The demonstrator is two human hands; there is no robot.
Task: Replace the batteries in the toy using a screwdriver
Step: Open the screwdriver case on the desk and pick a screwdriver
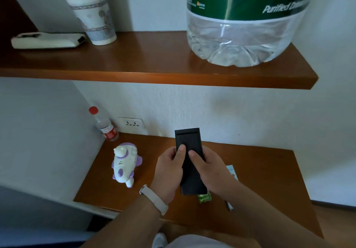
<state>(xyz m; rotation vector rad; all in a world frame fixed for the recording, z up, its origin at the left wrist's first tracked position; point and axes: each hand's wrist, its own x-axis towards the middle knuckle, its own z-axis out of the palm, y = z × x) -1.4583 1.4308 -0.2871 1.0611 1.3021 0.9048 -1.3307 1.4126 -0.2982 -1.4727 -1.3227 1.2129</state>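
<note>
A flat black rectangular case is held upright above the lower wooden shelf by both hands. My left hand grips its left edge with the thumb on the front face. My right hand grips the right edge, thumb also on the front. The white and purple toy lies on the shelf to the left, apart from the hands. Below the case a green packet shows, partly hidden. No screwdriver shows anywhere.
A small water bottle with a red cap stands by a wall socket. The upper shelf carries a paper cup, a white remote and a large water jug. A small white item and a pale packet lie at the right.
</note>
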